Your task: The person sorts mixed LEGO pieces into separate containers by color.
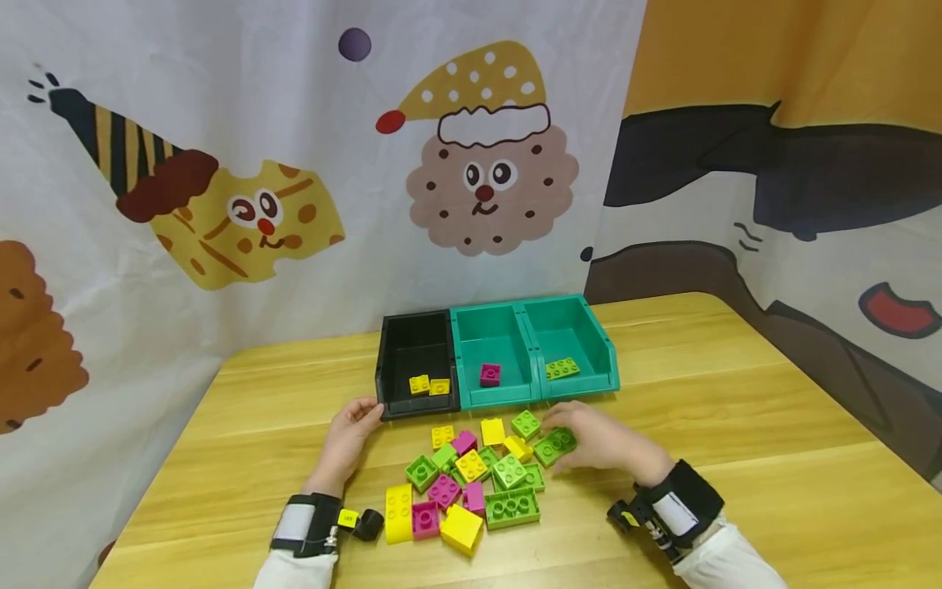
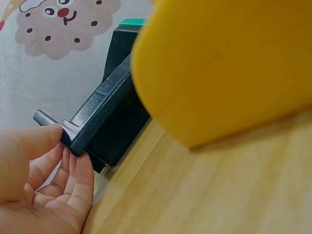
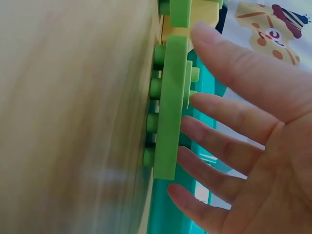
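Green brick (image 1: pixel 555 446), hollow side up on the tabletop (image 1: pixel 699 368), on the near side and to the right of the black bin (image 1: pixel 415 339), beside spread, ungripping fingers of the right hand (image 1: pixel 599 438), contact unclear. At the black bin's near-left corner, a pinch from the left hand (image 1: pixel 353 429). Probably light, stiff, slightly slippery; best held across both long sides.

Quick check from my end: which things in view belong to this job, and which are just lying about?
Likely part of the job:
scattered bricks
green brick by the right hand
black bin, pinched by the left hand
two teal bins

Likely just there:
printed cloth behind the table
wrist straps, worn, not handled
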Demonstrator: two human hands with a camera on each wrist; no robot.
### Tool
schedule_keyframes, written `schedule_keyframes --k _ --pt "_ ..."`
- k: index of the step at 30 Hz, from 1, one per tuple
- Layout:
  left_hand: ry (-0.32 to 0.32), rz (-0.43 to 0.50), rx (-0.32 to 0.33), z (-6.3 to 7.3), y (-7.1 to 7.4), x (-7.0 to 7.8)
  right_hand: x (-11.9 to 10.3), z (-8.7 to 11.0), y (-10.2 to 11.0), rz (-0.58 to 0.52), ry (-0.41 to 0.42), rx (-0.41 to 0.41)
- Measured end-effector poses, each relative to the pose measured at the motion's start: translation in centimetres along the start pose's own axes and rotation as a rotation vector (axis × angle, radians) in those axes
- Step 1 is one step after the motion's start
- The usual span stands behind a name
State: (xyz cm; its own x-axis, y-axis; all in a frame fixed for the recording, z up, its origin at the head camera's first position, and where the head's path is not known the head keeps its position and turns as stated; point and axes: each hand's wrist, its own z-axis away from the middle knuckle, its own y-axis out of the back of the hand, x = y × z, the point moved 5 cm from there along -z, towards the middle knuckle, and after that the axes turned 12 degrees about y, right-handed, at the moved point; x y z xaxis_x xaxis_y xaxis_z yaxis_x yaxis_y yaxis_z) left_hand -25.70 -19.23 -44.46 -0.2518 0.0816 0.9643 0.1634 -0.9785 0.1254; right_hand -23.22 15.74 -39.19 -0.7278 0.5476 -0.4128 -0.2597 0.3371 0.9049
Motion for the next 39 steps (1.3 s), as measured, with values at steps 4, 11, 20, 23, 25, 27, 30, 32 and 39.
schedule_keyframes --k 4,11,20,23,25,27,30,32,39 --pt "-0.008 0.006 -0.005 0.16 0.02 0.11 0.08 0.05 -0.51 -0.006 0.014 -0.035" --pt "0.008 0.000 -0.014 0.33 -0.04 0.34 0.36 0.09 -0.93 0.004 0.029 -0.052" --pt "0.011 0.000 -0.016 0.24 -0.07 0.33 0.15 -0.10 -0.98 0.025 0.027 -0.040" --pt "0.009 0.001 -0.021 0.26 -0.07 0.32 -0.02 -0.15 -0.88 0.024 0.040 -0.029" --pt "0.011 0.006 -0.023 0.24 -0.07 0.31 -0.12 -0.17 -0.85 0.017 0.041 -0.023" --pt "0.012 0.007 -0.025 0.26 -0.09 0.31 -0.15 -0.18 -0.87 0.016 0.043 -0.019" --pt "0.012 0.012 -0.028 0.27 -0.11 0.33 -0.14 -0.20 -0.92 0.015 0.042 -0.013" --pt "0.011 0.016 -0.032 0.30 -0.12 0.36 -0.06 -0.21 -0.97 0.017 0.042 -0.009" --pt "0.017 0.017 -0.032 0.32 -0.07 0.35 0.11 -0.22 -0.63 0.053 0.063 0.060"
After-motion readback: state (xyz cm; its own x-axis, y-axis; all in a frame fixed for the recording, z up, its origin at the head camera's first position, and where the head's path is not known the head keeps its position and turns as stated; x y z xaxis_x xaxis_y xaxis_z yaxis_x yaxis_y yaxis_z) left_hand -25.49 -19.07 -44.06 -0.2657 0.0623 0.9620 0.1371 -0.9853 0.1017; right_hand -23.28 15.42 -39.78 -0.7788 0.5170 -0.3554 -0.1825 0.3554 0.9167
